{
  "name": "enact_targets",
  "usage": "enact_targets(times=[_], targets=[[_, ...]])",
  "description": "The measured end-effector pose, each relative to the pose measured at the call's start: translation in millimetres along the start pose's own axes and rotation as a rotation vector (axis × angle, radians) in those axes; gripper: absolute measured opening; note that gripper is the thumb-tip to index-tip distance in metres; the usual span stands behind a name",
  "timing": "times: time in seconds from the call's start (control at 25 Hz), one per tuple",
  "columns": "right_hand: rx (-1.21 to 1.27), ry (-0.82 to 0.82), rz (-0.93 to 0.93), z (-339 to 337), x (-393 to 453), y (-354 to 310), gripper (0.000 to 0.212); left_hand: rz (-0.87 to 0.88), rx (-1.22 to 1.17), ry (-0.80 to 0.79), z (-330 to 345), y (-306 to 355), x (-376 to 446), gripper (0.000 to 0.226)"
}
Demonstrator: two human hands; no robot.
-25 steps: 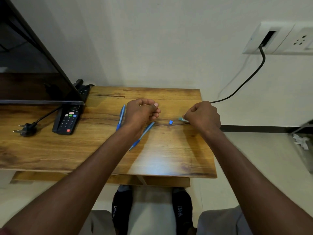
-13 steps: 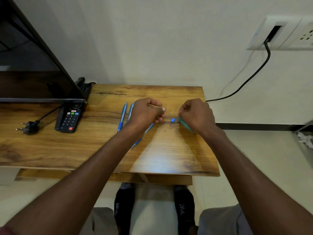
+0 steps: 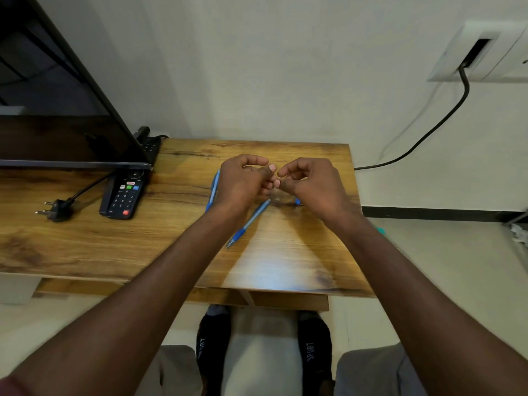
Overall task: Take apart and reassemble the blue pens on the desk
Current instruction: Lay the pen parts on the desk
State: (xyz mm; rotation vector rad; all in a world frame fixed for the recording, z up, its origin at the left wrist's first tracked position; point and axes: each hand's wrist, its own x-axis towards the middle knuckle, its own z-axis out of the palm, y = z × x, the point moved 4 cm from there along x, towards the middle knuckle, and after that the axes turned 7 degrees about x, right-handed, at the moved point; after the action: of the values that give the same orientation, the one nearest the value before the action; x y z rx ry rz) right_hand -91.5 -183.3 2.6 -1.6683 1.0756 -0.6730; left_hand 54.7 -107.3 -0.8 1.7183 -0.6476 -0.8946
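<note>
Left hand (image 3: 243, 184) and right hand (image 3: 314, 184) are raised over the desk (image 3: 85, 241) toward its back right corner, fingers curled, fingertips meeting; whether they pinch a part I cannot tell. Below them, one slim blue pen (image 3: 248, 222) with a rubbery grip lies diagonally on the wood-grain top. A second blue pen (image 3: 213, 191) lies beside the left hand. A small blue piece (image 3: 297, 200) shows under the right hand. A black remote (image 3: 123, 195) lies near the left.

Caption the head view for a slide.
Both hands, left and right, meet fingertip to fingertip over the desk; two pens lie below.
</note>
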Motion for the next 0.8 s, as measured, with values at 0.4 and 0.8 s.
enact_targets(times=[0.4,0.8], targets=[[0.289,0.049,0.038,5,-3,-7,0.006,-0.201,-0.300,-0.050,3,0,-4,0.027],[0.773,0.016,0.344,0,-2,-5,0.006,0.309,0.941,-0.016,-13,-7,-14,0.023]])
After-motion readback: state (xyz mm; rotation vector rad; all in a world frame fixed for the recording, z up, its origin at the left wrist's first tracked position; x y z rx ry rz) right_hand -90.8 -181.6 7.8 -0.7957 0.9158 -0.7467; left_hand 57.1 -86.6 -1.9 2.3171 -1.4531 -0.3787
